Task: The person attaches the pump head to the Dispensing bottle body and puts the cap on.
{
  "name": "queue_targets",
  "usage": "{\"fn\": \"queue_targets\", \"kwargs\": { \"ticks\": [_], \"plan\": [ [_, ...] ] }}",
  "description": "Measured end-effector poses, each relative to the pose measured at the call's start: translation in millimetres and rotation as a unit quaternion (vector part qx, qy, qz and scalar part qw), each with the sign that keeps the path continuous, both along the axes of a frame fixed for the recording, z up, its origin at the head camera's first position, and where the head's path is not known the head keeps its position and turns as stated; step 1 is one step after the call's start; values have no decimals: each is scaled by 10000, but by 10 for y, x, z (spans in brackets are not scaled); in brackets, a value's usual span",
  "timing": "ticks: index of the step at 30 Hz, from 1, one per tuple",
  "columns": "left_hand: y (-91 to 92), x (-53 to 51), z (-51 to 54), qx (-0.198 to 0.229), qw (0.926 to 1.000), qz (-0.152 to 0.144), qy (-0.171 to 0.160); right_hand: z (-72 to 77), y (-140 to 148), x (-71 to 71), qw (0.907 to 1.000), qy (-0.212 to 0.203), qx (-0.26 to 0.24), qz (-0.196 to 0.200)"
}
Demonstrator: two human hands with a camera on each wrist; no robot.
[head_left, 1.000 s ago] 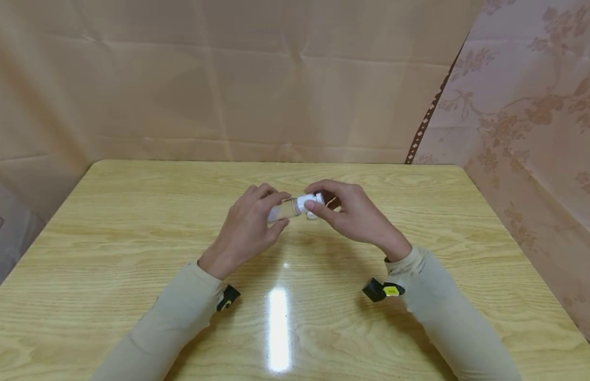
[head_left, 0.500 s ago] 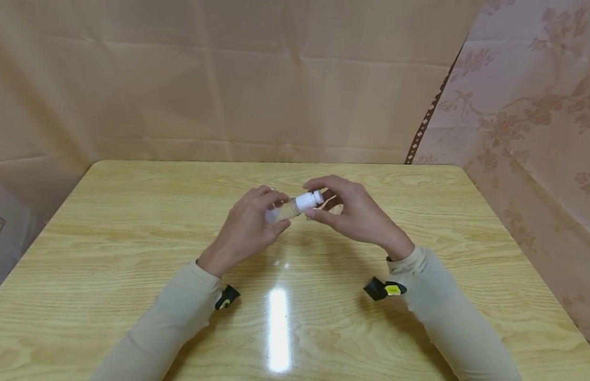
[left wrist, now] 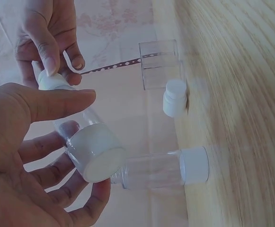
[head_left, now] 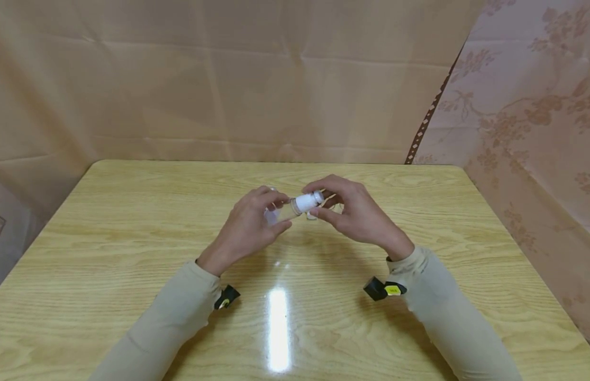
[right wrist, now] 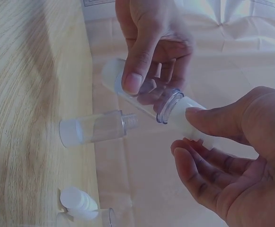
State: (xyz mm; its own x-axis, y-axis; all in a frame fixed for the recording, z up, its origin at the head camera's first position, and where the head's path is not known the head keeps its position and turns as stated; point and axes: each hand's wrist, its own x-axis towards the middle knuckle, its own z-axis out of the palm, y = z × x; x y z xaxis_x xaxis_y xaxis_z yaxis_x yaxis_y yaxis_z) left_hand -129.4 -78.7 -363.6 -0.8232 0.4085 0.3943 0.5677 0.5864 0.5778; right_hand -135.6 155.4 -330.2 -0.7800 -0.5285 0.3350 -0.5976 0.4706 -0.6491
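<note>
One left hand (head_left: 247,222) gripping one clear bottle (left wrist: 97,151), one right hand (head_left: 354,211) pinching its white top (head_left: 306,202), one other bottle (left wrist: 154,170), one little white piece (left wrist: 175,98), one see-through cap (left wrist: 158,64), one table (head_left: 333,328)

Room to pass over the pale wood-grain counter (head_left: 147,203) outside both hands, plus near side between forearms, narrowed by black wrist cameras (head_left: 374,289). Gap between left hand (head_left: 244,227) and right hand (head_left: 356,211) blocked by clear cylindrical bottle with white ends (head_left: 289,210); low pass obstructed by clear white-based bottle (left wrist: 154,170), small white capped bottle (left wrist: 175,100), clear plastic cylinder (left wrist: 157,78). Beige cloth (head_left: 275,95) bounds far edge.
</note>
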Motion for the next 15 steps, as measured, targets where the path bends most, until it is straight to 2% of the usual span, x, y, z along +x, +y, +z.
{"fn": "queue_targets", "kwargs": {
  "ticks": [8,15],
  "plan": [
    [6,36,12,-123,9993,147,307,4,2,4,10000,-34,51,-24],
    [16,59,20,-249,9979,235,546,5,-9,-4,9994,-266,124,-164]
  ]
}}
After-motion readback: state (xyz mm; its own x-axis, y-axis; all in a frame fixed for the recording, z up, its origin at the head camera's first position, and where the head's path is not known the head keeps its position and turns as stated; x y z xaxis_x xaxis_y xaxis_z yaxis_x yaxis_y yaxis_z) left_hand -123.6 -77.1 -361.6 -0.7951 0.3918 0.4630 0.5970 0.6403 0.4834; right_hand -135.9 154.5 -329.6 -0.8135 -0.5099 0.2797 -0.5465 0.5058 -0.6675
